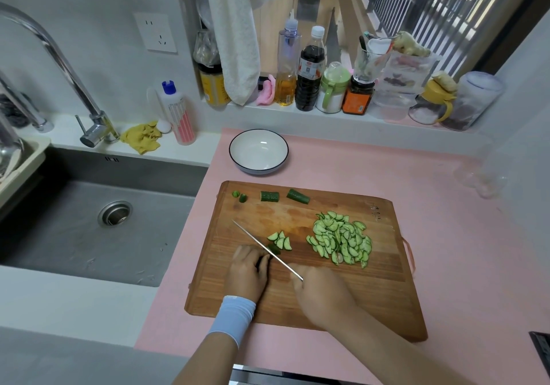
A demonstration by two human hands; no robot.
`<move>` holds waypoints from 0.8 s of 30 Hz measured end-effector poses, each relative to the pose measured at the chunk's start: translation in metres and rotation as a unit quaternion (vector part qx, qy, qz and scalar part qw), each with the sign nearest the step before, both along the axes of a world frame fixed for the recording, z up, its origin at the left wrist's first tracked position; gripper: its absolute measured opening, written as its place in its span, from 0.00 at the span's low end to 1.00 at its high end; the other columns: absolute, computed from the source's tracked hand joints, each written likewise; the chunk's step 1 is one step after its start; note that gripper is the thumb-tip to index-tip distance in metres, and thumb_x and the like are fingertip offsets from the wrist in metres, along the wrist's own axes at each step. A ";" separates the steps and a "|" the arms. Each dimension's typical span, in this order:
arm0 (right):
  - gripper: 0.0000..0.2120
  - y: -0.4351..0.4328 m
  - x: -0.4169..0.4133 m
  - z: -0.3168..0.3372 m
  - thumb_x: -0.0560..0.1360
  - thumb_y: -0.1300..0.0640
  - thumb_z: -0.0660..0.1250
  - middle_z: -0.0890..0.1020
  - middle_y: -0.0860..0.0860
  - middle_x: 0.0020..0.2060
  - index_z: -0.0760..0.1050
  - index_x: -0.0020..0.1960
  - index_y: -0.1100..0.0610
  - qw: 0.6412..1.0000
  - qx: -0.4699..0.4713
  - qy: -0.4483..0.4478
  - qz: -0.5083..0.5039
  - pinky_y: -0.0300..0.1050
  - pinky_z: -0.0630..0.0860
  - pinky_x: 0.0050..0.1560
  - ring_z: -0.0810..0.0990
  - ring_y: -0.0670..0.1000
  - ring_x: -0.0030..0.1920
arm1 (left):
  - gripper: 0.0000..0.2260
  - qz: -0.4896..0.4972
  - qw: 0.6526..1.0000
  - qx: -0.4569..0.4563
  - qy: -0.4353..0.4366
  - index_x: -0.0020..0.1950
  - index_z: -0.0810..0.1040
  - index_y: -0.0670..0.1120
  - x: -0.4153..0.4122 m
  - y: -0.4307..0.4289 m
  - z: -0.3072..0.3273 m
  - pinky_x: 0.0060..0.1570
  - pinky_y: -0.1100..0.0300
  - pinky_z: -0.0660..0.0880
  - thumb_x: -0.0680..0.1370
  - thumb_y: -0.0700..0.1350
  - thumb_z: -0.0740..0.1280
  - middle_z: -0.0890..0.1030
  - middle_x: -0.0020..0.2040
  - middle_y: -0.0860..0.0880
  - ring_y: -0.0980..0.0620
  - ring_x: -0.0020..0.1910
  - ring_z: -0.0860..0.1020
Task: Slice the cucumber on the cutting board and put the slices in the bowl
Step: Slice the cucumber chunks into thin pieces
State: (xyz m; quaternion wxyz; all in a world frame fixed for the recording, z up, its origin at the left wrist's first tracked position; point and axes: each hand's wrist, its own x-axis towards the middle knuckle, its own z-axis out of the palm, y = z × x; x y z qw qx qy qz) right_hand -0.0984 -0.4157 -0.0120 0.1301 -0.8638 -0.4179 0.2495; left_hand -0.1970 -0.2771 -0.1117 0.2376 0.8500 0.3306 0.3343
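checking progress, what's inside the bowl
The bowl shows only its bare white inside; the slices lie on the cutting board. Nothing covers it, though the rim hides part of the near wall.

Home kitchen: sink [98, 224], faucet [59, 66], condiment bottles [309, 78].

I can read no word or number here. The dark sauce bottle [309, 87] has a red and white label and the small jar [358, 99] an orange one, both with print too small to read. The marks on my cutting board [342, 295], at its far right corner, are blurred.
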 end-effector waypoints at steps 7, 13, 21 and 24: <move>0.11 -0.022 0.002 0.006 0.82 0.48 0.57 0.73 0.45 0.30 0.75 0.45 0.45 1.000 0.014 0.011 -0.007 0.46 0.67 0.33 0.71 0.47 0.32 | 0.07 0.000 1.000 -0.003 0.001 0.38 0.81 0.42 0.000 0.001 0.000 0.47 0.71 0.67 0.69 0.34 0.76 0.78 0.37 0.49 0.54 0.42 0.72; 0.20 -0.021 0.003 0.006 0.82 0.50 0.58 0.71 0.44 0.27 0.65 0.31 0.43 0.999 0.006 0.027 -0.017 0.39 0.60 0.27 0.67 0.45 0.28 | 0.05 -0.002 1.000 -0.018 0.004 0.40 0.83 0.44 -0.001 0.002 -0.004 0.48 0.72 0.68 0.70 0.36 0.77 0.79 0.38 0.51 0.56 0.42 0.74; 0.16 0.004 0.005 0.002 0.82 0.51 0.58 0.76 0.48 0.29 0.70 0.36 0.50 0.998 -0.026 0.044 -0.031 0.42 0.64 0.28 0.73 0.49 0.29 | 0.05 -0.006 1.000 -0.017 0.004 0.41 0.83 0.43 0.000 0.003 -0.005 0.49 0.73 0.67 0.70 0.35 0.77 0.80 0.38 0.51 0.55 0.42 0.74; 0.14 0.013 0.005 0.001 0.81 0.50 0.58 0.80 0.49 0.33 0.75 0.41 0.54 0.998 -0.032 0.041 -0.037 0.45 0.67 0.29 0.78 0.53 0.34 | 0.06 -0.007 1.000 -0.013 0.001 0.41 0.83 0.43 0.000 0.002 -0.005 0.51 0.74 0.65 0.70 0.34 0.76 0.79 0.39 0.50 0.55 0.43 0.73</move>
